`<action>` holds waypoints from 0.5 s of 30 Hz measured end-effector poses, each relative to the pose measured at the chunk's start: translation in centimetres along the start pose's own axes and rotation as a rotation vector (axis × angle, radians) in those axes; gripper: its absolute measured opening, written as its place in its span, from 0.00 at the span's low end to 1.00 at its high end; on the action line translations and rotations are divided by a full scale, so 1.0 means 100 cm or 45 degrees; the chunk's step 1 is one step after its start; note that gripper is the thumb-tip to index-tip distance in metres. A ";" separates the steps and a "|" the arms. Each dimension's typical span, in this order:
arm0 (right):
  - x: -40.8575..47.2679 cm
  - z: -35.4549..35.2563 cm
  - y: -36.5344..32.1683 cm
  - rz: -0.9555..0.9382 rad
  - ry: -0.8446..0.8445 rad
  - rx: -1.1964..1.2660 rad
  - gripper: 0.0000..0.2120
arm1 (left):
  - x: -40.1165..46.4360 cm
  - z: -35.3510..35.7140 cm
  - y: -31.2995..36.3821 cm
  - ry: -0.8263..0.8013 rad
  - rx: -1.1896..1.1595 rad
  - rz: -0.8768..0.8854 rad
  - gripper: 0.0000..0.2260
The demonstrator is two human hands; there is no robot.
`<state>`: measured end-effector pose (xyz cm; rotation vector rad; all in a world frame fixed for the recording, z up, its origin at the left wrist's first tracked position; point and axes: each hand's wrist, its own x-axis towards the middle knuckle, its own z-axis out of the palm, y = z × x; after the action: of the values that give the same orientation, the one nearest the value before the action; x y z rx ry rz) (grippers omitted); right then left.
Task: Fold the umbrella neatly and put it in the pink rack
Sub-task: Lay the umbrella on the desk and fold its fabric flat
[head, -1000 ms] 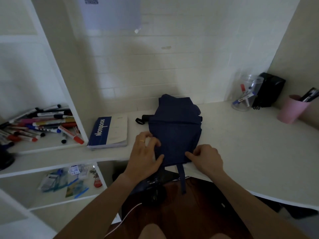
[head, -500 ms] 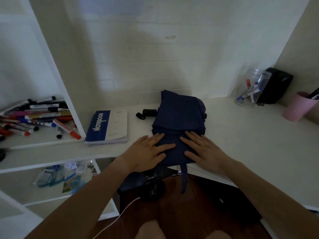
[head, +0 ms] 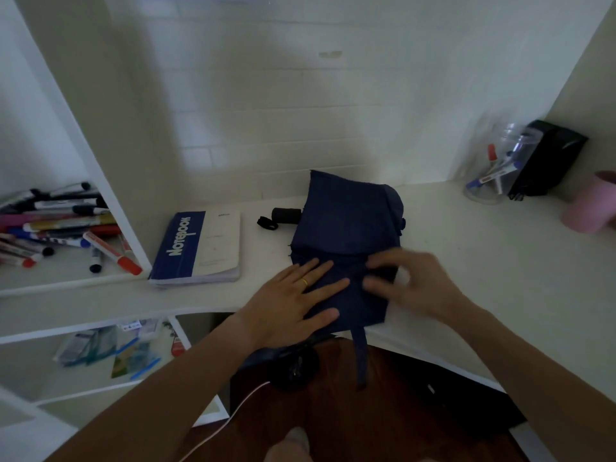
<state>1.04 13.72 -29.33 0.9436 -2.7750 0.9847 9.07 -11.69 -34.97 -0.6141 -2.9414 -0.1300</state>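
Umbrella [head: 346,235]: dark blue cloth, flat on the white table [head: 473,261]; it lies under both hands and reaches away beyond the fingers
Left hand [head: 293,301]: fingers straight and spread; the palm presses the near part of the cloth
Right hand [head: 410,281]: blurred, on the cloth's right edge; fingers look bent, but I cannot tell if they pinch it
Strap [head: 361,358]: hangs down below the hands, over the table edge
Pink rack [head: 591,208]: far right of the right hand
Advice: I think the left palm should keep the layers still; the right should fold the edge inward evenly; the strap should stay free for wrapping
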 end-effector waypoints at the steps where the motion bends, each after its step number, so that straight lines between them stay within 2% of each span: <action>1: 0.009 -0.007 -0.006 0.049 0.276 0.126 0.11 | 0.000 0.001 0.000 0.014 0.013 0.006 0.26; 2: 0.021 -0.015 -0.010 0.143 0.487 0.199 0.07 | 0.000 0.003 0.001 0.033 0.024 0.012 0.26; 3: 0.035 -0.023 -0.012 0.271 0.580 0.253 0.09 | 0.000 0.003 0.001 0.051 0.027 0.011 0.26; 4: 0.049 -0.028 -0.012 0.407 0.554 0.306 0.13 | -0.001 0.004 0.001 0.060 0.023 0.007 0.26; 6: 0.073 -0.032 -0.009 0.613 0.370 0.473 0.21 | -0.002 0.002 0.002 0.053 0.017 -0.004 0.25; 7: 0.081 -0.033 -0.010 0.668 0.304 0.564 0.21 | -0.002 0.001 0.003 0.037 0.016 -0.009 0.25; 11: 0.081 -0.042 -0.027 0.570 0.291 0.789 0.08 | -0.001 0.001 0.003 0.036 0.010 -0.016 0.26; 15: 0.042 -0.042 -0.039 0.392 0.350 0.828 0.08 | -0.003 0.001 0.004 0.052 -0.003 -0.020 0.26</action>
<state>-0.79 11.58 -22.86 0.3558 -2.4308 1.9623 9.44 -11.45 -35.08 -0.5815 -2.9074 -0.1458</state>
